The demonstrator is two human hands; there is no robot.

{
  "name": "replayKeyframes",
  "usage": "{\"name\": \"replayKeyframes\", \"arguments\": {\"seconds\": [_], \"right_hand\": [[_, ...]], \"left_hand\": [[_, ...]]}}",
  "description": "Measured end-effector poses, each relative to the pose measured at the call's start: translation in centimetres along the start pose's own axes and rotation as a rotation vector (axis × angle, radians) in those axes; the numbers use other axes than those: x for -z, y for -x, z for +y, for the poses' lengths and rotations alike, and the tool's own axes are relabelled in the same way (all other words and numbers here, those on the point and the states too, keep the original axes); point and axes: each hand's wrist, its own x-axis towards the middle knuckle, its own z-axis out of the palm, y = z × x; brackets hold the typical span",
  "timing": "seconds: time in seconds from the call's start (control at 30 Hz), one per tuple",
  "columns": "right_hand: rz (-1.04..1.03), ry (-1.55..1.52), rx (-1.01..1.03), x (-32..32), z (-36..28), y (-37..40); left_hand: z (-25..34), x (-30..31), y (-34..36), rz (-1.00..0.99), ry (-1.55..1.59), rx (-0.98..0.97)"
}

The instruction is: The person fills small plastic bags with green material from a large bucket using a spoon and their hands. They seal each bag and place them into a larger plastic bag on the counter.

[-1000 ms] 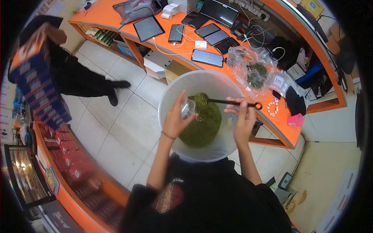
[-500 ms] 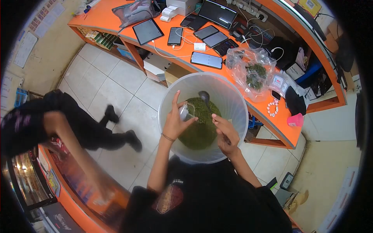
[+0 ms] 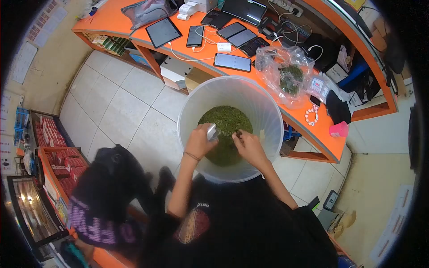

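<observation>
A tall translucent plastic tub stands in front of me, with a layer of chopped green dried leaf at its bottom. My left hand is inside the tub, closed on a small clear plastic bag. My right hand reaches in from the other side, fingers pinched on a dark spoon. Most of the spoon is hidden by the fingers. Both hands are over the leaf, a short gap apart.
An orange counter behind the tub carries phones, a tablet, cables and an open plastic bag with green leaf. A pink cup stands near its corner. Another person bends down at my left beside a shelf.
Both hands have lowered into the tub; the spoon went from raised, bowl up, to low over the leaf. The other person has moved closer on my left and bent down.
</observation>
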Motion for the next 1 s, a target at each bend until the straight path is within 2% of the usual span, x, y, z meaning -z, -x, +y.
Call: {"name": "replayKeyframes", "arguments": {"seconds": [0.03,0.07,0.13,0.17,0.2,0.27,0.3,0.37,0.4,0.43,0.5,0.57,0.6,0.63,0.67,0.7,0.77,0.8,0.93,1.0], "right_hand": [[0.091,-0.226,-0.053,0.0,-0.6,-0.1],[0.181,-0.451,-0.105,0.1,-1.0,-0.3],[0.185,-0.560,-0.145,0.1,-0.7,-0.7],[0.188,-0.667,-0.187,0.1,-0.4,-1.0],[0.190,-0.668,-0.185,0.0,-0.2,-1.2],[0.150,-0.278,-0.021,-0.3,0.4,-1.6],[0.151,-0.278,-0.021,-1.0,0.9,-1.8],[0.314,-0.393,0.078,-2.3,1.5,-2.2],[0.313,-0.393,0.082,-2.3,1.1,-2.4],[0.343,-0.480,0.018,-2.3,0.6,-2.4],[0.369,-0.564,-0.049,-2.2,0.4,-2.3],[0.178,-0.804,-0.310,-1.9,0.7,-2.4],[0.174,-0.804,-0.308,-1.5,0.0,-2.3],[0.181,-0.941,-0.290,-0.4,-1.4,-2.0],[0.190,-1.077,-0.271,0.1,-2.1,-1.9],[0.189,-1.075,-0.269,0.3,-2.1,-2.0],[0.133,-0.845,0.047,0.9,-1.7,-2.2],[0.042,-0.871,0.004,1.5,-1.9,-2.0],[0.057,-0.829,0.006,1.6,-2.0,-1.9],[0.125,-0.769,-0.021,1.6,-2.3,-1.6]], "left_hand": [[0.1,0.2,-0.2,0.052,0.067,-0.081],[0.3,0.4,-0.4,0.053,0.066,-0.083],[1.5,1.1,-0.5,-0.045,0.321,-0.074],[2.0,1.5,-0.5,-0.045,0.320,-0.077],[2.4,1.8,-0.6,-0.063,0.358,-0.106],[2.5,1.8,-0.5,-0.080,0.396,-0.134],[2.4,1.6,-0.6,-0.067,0.347,-0.203],[2.6,1.0,-0.4,-0.051,0.297,-0.273],[3.3,0.7,-0.3,0.106,0.219,-0.247],[3.6,0.5,-0.2,0.263,0.141,-0.217],[3.1,0.4,-0.4,0.229,0.181,-0.258],[2.7,0.4,-0.6,0.196,0.220,-0.301],[3.0,0.9,-0.5,0.086,0.327,-0.107],[3.1,1.2,-0.4,-0.025,0.431,0.086],[2.2,0.9,-0.5,-0.039,0.584,0.101],[2.1,1.0,-0.5,-0.037,0.584,0.099],[2.1,1.1,-0.4,0.013,1.091,0.124],[3.6,2.9,0.1,-0.027,1.048,0.209],[3.4,2.9,0.2,-0.037,1.115,0.206],[3.5,3.1,0.2,-0.034,0.950,0.244]]}}
